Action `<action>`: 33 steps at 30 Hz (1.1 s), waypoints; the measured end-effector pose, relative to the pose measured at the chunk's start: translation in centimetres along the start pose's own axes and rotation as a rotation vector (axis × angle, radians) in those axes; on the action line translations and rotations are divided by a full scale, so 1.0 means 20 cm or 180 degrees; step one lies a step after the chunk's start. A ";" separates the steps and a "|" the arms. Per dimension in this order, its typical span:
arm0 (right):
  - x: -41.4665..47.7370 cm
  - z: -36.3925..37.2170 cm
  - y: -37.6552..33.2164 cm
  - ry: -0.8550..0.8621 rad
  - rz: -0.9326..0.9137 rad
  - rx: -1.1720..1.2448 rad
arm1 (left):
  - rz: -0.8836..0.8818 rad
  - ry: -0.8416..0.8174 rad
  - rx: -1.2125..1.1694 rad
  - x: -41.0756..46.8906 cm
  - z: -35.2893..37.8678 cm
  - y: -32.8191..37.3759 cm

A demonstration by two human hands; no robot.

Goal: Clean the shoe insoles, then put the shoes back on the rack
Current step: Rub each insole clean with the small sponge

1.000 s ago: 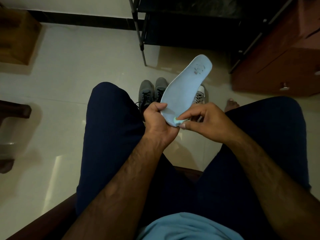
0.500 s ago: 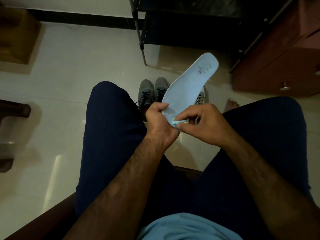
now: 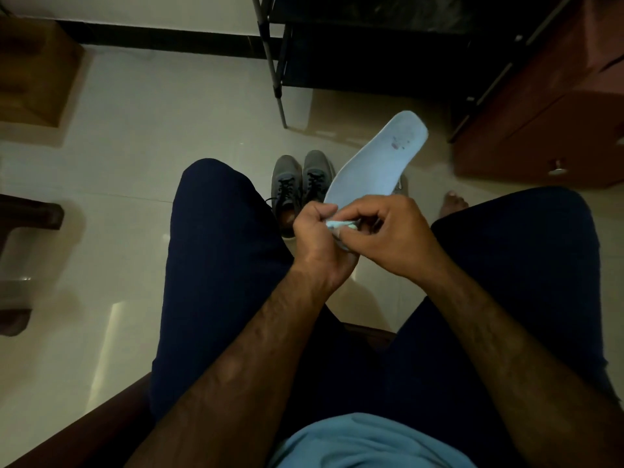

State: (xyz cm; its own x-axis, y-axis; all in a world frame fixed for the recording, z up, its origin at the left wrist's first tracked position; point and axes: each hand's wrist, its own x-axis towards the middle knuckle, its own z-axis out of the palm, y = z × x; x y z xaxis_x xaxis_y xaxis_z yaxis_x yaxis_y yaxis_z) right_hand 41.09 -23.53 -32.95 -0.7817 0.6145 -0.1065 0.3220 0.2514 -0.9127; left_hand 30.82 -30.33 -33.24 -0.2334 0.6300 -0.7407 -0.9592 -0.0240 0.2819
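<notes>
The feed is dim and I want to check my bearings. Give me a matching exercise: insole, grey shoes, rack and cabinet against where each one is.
Things:
1 insole
2 grey shoes
3 rack
4 cabinet

Places:
A side by side on the floor
B far right, reddish-brown
C gripped at its near end by left hand and right hand
D top of view, beyond the shoes

Pairs: 1-C, 2-A, 3-D, 4-B

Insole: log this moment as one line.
stage: cleaning | left hand grips insole near end | right hand pinches same end | far end raised, dark marks | grey shoes on floor, off rack
</notes>
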 end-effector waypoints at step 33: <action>0.01 -0.10 0.12 -0.0078 0.0509 -0.0031 | 0.0173 0.0208 -0.0166 0.00 0.00 0.04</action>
State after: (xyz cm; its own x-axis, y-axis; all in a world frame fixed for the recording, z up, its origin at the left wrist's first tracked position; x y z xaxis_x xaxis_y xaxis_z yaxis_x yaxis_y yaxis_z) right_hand 42.82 -21.27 -34.39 -0.7327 0.6289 -0.2600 0.4486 0.1592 -0.8794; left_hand 29.97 -30.30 -33.06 -0.2936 0.5747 -0.7639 -0.9514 -0.0982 0.2918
